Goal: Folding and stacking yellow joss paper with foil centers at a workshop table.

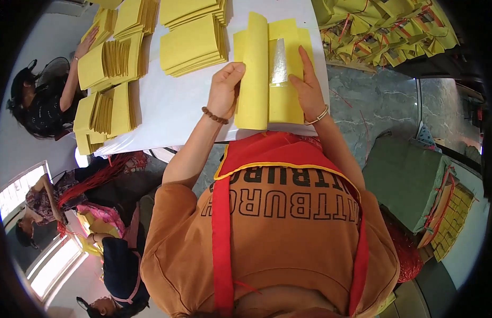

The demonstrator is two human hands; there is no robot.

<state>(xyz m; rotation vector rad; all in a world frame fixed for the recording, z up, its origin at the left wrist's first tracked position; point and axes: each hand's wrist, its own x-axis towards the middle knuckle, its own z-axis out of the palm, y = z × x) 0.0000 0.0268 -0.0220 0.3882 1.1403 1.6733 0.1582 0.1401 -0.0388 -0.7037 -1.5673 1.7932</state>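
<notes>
A bundle of yellow paper lies in front of me at the table's near edge, its left part curled up into a roll-like fold. My left hand is closed around the left edge of that bundle, thumb on top and the other fingers partly hidden. On the right part of the paper shows a shiny silver foil patch. My right hand lies along the bundle's right edge, with thumb and forefinger spread apart and the thumb tip beside the foil. Its remaining fingers are hidden.
Several stacks of yellow paper stand on the white table. At the far left a co-worker's hand touches another stack. Other people sit at lower left beside red strands. Yellow bundles fill the upper right; a green-covered box stands at right.
</notes>
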